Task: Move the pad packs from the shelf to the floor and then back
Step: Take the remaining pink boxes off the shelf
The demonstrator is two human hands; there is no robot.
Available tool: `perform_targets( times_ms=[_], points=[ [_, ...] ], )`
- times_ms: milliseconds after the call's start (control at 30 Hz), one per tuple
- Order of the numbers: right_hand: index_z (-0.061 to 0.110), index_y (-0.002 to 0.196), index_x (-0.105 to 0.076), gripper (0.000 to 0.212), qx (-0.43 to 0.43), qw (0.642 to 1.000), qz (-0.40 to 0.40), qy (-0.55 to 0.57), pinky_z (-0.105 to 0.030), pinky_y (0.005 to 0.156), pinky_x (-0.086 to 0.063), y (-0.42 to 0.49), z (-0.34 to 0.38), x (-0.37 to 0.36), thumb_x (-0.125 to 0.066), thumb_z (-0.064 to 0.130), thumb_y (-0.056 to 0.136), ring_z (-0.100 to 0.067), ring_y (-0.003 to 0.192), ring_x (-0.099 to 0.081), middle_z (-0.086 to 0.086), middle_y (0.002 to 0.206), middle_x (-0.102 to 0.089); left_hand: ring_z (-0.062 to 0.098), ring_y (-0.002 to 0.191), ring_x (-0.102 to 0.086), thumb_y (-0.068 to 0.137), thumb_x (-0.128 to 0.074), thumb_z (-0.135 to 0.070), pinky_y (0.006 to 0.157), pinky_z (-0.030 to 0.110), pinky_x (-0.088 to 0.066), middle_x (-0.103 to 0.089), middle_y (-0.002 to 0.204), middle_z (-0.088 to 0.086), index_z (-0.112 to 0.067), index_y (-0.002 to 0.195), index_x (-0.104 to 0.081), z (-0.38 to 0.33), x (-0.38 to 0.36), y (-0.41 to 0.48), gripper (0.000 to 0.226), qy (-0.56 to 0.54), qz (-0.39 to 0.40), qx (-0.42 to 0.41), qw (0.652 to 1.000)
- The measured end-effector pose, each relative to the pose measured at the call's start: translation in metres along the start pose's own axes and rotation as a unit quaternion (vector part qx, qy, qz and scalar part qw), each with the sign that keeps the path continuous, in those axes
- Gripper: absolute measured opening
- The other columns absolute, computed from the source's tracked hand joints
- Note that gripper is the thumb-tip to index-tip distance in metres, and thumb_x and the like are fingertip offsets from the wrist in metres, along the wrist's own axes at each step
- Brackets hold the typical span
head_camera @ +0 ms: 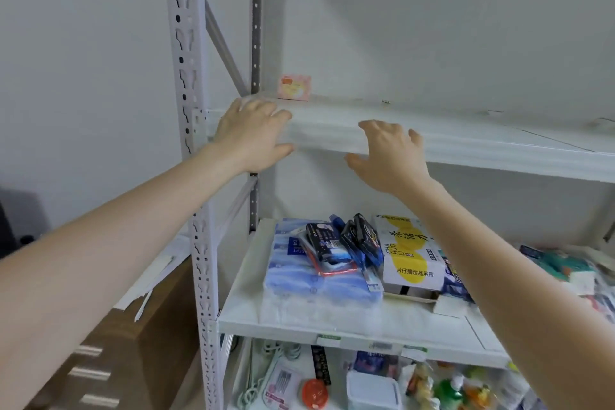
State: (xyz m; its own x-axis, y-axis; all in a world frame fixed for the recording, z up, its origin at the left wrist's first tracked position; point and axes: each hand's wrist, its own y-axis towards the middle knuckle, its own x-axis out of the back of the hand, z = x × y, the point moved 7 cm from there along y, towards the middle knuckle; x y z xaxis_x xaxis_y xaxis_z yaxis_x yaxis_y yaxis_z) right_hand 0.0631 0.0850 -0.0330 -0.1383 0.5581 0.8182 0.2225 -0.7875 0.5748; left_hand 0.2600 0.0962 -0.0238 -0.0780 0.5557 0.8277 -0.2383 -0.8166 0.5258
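Left hand (253, 135) up at the front edge of the top shelf (466, 140), near its left front corner, fingers spread wide and lying on the edge, holding nothing. Right hand (387, 156) near it along the same edge, fingers loose and apart, holding nothing; touching the edge or not, cannot tell. Pink pack (294, 87) standing at the back left corner of that shelf, apart from both hands. Down on the lower shelf (246, 293), blue pack (299, 280) with dark packs (346, 243) on top, box (412, 253) just beside
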Motion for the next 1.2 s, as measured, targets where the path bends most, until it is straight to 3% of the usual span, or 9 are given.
perform_targets(
  times_ms=[133, 367, 600, 833, 900, 1033, 1200],
  points=[
    [0.017, 0.142, -0.038, 0.062, 0.022, 1.000, 0.000, -0.015, -0.054, 0.114, -0.018, -0.062, -0.017, -0.013, -0.050, 0.049, 0.091, -0.027, 0.137, -0.036, -0.006, 0.148, -0.042, 0.029, 0.147, -0.017, 0.095, -0.045, -0.052, 0.119, 0.050, -0.009, -0.025, 0.158, 0.011, -0.019, 0.147, -0.033, -0.042, -0.016, -0.054, 0.063, -0.004, 0.025, 0.027, 0.999],
    [0.018, 0.145, -0.033, 0.061, 0.021, 0.999, 0.045, -0.020, -0.055, 0.116, -0.009, -0.189, -0.051, -0.058, -0.050, 0.045, 0.092, -0.024, 0.143, -0.028, -0.006, 0.154, -0.033, 0.029, 0.148, -0.015, 0.094, -0.048, -0.049, 0.118, 0.053, -0.007, -0.027, 0.157, 0.011, -0.019, 0.146, -0.035, -0.130, -0.070, -0.147, 0.062, -0.010, 0.064, -0.002, 0.998],
    [0.015, 0.146, -0.034, 0.061, -0.033, 0.992, 0.124, 0.009, -0.056, 0.116, -0.009, -0.322, -0.077, -0.125, -0.050, 0.041, 0.093, -0.025, 0.144, -0.027, -0.010, 0.154, -0.034, 0.027, 0.150, -0.010, 0.096, -0.042, -0.052, 0.119, 0.053, -0.005, -0.019, 0.161, 0.009, -0.022, 0.150, -0.025, -0.202, -0.169, -0.242, 0.064, -0.021, 0.191, -0.049, 0.980],
    [0.016, 0.147, -0.034, 0.064, -0.058, 0.969, 0.241, 0.011, -0.054, 0.117, -0.007, -0.449, -0.080, -0.205, -0.052, 0.042, 0.092, -0.024, 0.145, -0.026, -0.008, 0.156, -0.031, 0.027, 0.149, -0.013, 0.095, -0.046, -0.049, 0.119, 0.053, -0.006, -0.022, 0.160, 0.009, -0.021, 0.150, -0.027, -0.257, -0.263, -0.348, 0.065, -0.045, 0.305, -0.077, 0.948],
    [0.014, 0.145, -0.039, 0.063, -0.062, 0.959, 0.276, 0.007, -0.055, 0.116, -0.012, -0.485, -0.076, -0.227, -0.056, 0.041, 0.090, -0.025, 0.143, -0.032, -0.010, 0.153, -0.037, 0.026, 0.149, -0.013, 0.094, -0.046, -0.049, 0.119, 0.052, -0.007, -0.021, 0.160, 0.009, -0.021, 0.150, -0.027, -0.268, -0.289, -0.380, 0.065, -0.043, 0.340, -0.082, 0.936],
    [0.007, 0.123, -0.062, 0.059, -0.079, 0.953, 0.291, 0.026, -0.060, 0.102, -0.039, -0.543, -0.073, -0.262, -0.077, 0.029, 0.071, -0.030, 0.121, -0.058, -0.013, 0.127, -0.063, 0.025, 0.149, -0.016, 0.094, -0.047, -0.047, 0.118, 0.049, -0.005, -0.023, 0.159, 0.008, -0.022, 0.150, -0.027, -0.282, -0.337, -0.433, 0.064, -0.062, 0.384, -0.080, 0.918],
    [0.006, 0.122, -0.065, 0.064, -0.095, 0.945, 0.312, 0.026, -0.059, 0.098, -0.042, -0.604, -0.070, -0.314, -0.083, 0.032, 0.066, -0.030, 0.118, -0.061, -0.013, 0.126, -0.064, 0.025, 0.149, -0.013, 0.095, -0.044, -0.047, 0.118, 0.049, -0.006, -0.020, 0.160, 0.006, -0.024, 0.151, -0.024, -0.298, -0.401, -0.484, 0.063, -0.073, 0.430, -0.090, 0.896]
  ],
)
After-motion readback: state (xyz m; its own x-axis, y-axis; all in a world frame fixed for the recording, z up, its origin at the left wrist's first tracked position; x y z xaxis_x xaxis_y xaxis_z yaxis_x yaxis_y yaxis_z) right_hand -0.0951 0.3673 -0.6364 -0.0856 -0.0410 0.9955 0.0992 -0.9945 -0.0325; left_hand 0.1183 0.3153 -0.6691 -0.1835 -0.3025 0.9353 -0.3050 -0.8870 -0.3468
